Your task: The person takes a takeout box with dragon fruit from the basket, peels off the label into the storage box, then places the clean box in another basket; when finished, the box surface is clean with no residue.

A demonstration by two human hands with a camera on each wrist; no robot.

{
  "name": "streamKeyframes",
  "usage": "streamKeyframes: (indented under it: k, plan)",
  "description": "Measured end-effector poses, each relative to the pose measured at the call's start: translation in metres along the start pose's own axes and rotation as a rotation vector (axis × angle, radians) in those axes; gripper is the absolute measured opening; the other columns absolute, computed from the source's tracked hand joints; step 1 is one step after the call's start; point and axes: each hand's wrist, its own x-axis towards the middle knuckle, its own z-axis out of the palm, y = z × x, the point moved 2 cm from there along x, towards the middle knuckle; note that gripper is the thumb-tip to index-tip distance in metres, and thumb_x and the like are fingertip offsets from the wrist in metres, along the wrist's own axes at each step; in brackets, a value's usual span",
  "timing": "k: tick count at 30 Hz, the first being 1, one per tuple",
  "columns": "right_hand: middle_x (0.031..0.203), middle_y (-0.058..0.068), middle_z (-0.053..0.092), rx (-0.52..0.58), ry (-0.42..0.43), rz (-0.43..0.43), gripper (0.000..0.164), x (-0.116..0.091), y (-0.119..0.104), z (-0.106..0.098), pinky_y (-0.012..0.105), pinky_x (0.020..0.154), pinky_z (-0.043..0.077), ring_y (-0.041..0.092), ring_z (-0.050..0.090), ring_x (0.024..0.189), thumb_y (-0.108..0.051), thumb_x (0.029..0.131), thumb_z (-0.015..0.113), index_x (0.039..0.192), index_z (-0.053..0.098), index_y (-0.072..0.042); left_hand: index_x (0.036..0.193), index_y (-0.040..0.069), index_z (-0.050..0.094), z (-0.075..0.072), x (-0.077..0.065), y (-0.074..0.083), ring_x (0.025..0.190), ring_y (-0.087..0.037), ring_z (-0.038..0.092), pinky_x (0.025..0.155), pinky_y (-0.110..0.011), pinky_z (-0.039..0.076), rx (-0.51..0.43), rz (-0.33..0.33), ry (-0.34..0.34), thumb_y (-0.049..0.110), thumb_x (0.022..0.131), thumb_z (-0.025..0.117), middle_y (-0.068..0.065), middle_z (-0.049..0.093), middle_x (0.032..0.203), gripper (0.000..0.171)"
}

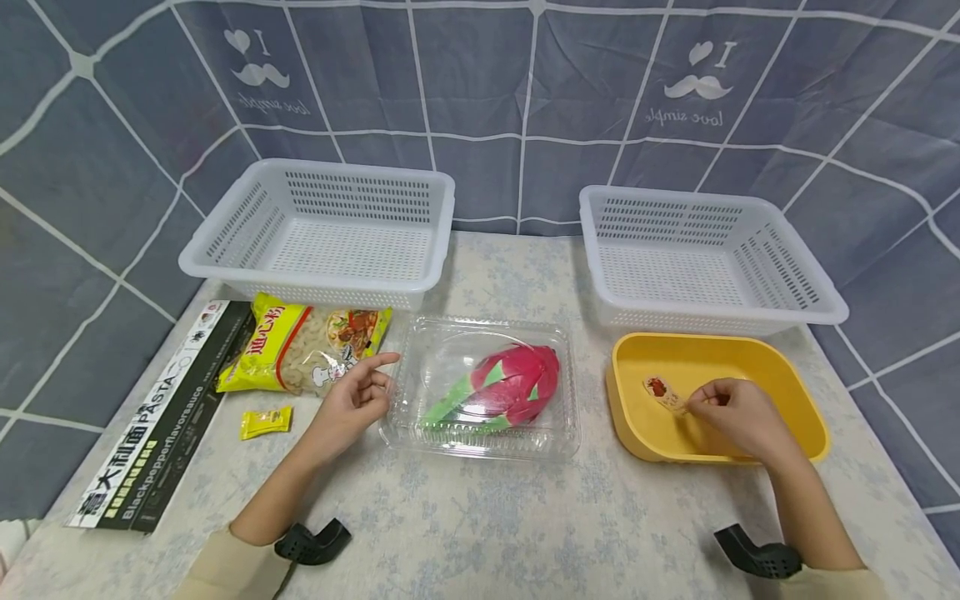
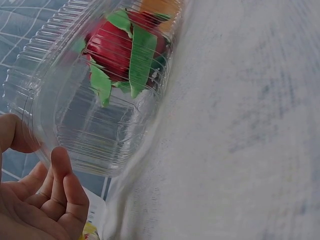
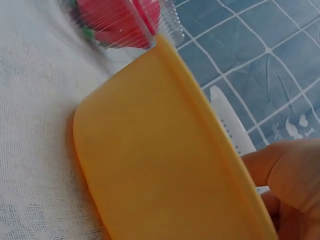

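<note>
A clear plastic clamshell box lies closed on the table, with a pink-and-green dragon fruit inside. My left hand is at the box's left edge, index finger stretched out and the others loosely bent. In the left wrist view, the thumb and fingers of the left hand are by the box's rim; whether they touch it I cannot tell. Inside the yellow basin, my right hand pinches one end of a small beige packet with a red patch. The basin's wall hides the packet in the right wrist view.
White slotted baskets stand behind, one on the left and one on the right. On the left lie a yellow bag of pasta, a small yellow wrapped packet and a long black-and-white pasta box.
</note>
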Motion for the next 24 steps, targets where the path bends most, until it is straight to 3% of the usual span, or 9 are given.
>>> streamKeyframes:
  k: [8, 24]
  plan:
    - [0.075, 0.006, 0.057, -0.030, 0.019, 0.088, 0.022, 0.009, 0.006, 0.000, 0.030, 0.059, 0.036, 0.021, 0.048, 0.070, -0.018, 0.089, 0.064, 0.086, 0.066, 0.004, 0.136, -0.013, 0.041, 0.000, 0.000, 0.000, 0.074, -0.007, 0.053, 0.062, -0.017, 0.044, 0.001, -0.001, -0.002, -0.015, 0.082, 0.049, -0.016, 0.055, 0.095, 0.055]
    - [0.070, 0.006, 0.052, -0.057, 0.018, 0.167, 0.020, 0.022, 0.014, 0.003, 0.031, 0.056, 0.036, 0.022, 0.048, 0.066, -0.016, 0.084, 0.064, 0.085, 0.064, 0.004, 0.136, -0.013, 0.041, 0.001, 0.000, 0.001, 0.074, -0.007, 0.052, 0.062, -0.016, 0.044, 0.003, -0.010, 0.001, -0.016, 0.081, 0.049, -0.015, 0.054, 0.095, 0.056]
